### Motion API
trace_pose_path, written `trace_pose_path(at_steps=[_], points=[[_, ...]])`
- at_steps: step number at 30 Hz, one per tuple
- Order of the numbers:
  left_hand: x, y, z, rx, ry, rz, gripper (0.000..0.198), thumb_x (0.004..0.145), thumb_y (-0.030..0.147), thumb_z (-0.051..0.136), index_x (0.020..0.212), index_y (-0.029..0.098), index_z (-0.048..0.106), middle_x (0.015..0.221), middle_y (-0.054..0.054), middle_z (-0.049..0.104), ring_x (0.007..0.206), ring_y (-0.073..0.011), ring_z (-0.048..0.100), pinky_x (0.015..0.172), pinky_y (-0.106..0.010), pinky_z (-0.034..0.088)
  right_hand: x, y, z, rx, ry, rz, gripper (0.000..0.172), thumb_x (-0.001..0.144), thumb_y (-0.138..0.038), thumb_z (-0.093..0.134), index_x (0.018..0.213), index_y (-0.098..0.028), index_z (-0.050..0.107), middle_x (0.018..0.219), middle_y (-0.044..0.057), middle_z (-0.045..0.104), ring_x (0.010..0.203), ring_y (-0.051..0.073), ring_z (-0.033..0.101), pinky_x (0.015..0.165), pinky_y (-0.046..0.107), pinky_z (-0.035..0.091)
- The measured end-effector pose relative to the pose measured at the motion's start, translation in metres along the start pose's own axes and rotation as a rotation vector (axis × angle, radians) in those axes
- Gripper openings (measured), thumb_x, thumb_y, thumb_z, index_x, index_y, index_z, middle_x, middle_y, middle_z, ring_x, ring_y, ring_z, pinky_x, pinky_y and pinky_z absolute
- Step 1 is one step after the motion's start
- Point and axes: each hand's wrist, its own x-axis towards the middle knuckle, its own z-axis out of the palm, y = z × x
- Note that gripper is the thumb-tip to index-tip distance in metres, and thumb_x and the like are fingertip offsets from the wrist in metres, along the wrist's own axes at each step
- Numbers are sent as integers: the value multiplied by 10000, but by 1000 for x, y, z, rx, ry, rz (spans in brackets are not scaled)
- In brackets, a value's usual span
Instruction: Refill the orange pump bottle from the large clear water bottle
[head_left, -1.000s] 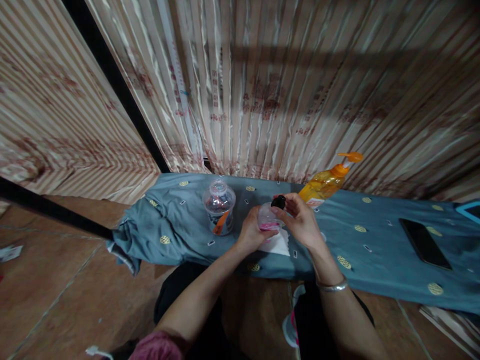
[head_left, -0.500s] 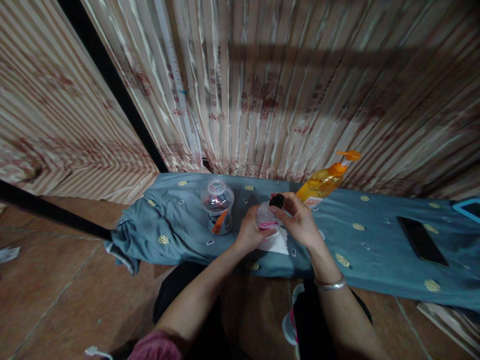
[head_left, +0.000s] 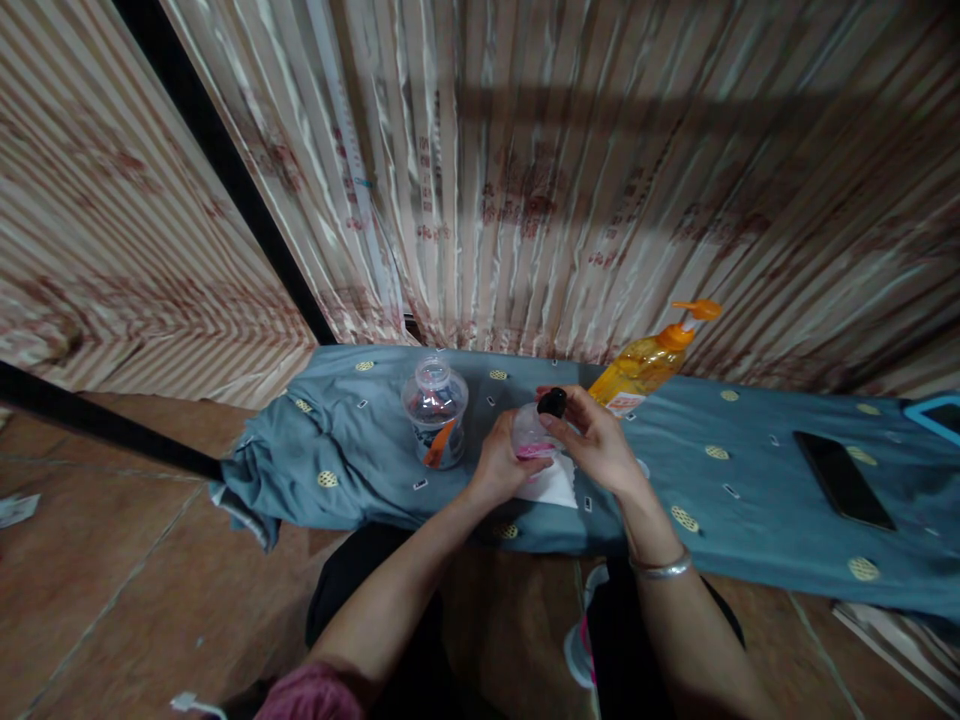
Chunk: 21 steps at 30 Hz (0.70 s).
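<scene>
My left hand (head_left: pixel 500 462) is wrapped round a small clear bottle (head_left: pixel 527 437) with something pink low in it. At its top, the fingers of my right hand (head_left: pixel 596 438) close on a black cap (head_left: pixel 553 403); whether the cap is loose from the bottle I cannot tell. Beneath them a white tissue (head_left: pixel 553 484) lies on the cloth. To the left stands a clear plastic cup (head_left: pixel 435 425) with an orange mark and a rounded clear top. Behind my right hand is a pump bottle (head_left: pixel 643 370) of yellow liquid with an orange pump head.
A blue-grey patterned cloth (head_left: pixel 720 490) covers the long bench. On its right side lie a black phone (head_left: pixel 844 480) and a blue-edged object (head_left: pixel 937 415). Pleated curtains (head_left: pixel 510 200) hang close behind, with a dark pole (head_left: pixel 240 190) at the left. A white cable end (head_left: pixel 193 704) shows at lower left.
The black cap and my right fingers have shifted very slightly left. Everything else looks the same.
</scene>
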Motion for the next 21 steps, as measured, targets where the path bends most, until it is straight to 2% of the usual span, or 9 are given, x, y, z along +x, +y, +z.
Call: trace_pose_path(at_steps=[4,11,17,21], points=[[0,-1,0,-4,-10,1,709,560,230,903,1174,173,553,1148,-84,658,1103,-289,642,1000,-436,490,0,-4,-4,35,-53,-31,394,928,-407,662,1261,-205,604,1235,78,653,1093,233,648,963,489,516],[0,0,1,4,-6,11,716,563,207,897,1189,173,551,1161,-84,657,1104,-284,645,1000,-432,499,1,8,1,41,59,-7,333,922,-388,671,1188,-194,622,1183,65,653,1007,205,654,891,441,545],[1,0,1,5,4,6,714,548,198,906,1174,184,562,1134,-68,668,1077,-275,655,989,-428,506,0,-1,-6,66,-50,-37,360,938,-408,647,1231,-202,619,1250,80,648,1117,236,639,975,492,508],[1,2,1,8,2,6,703,557,197,901,1169,178,555,1140,-78,667,1086,-279,651,996,-435,498,-1,-3,-5,58,-22,-36,401,933,-407,654,1274,-205,595,1256,81,642,1128,244,634,991,509,494]])
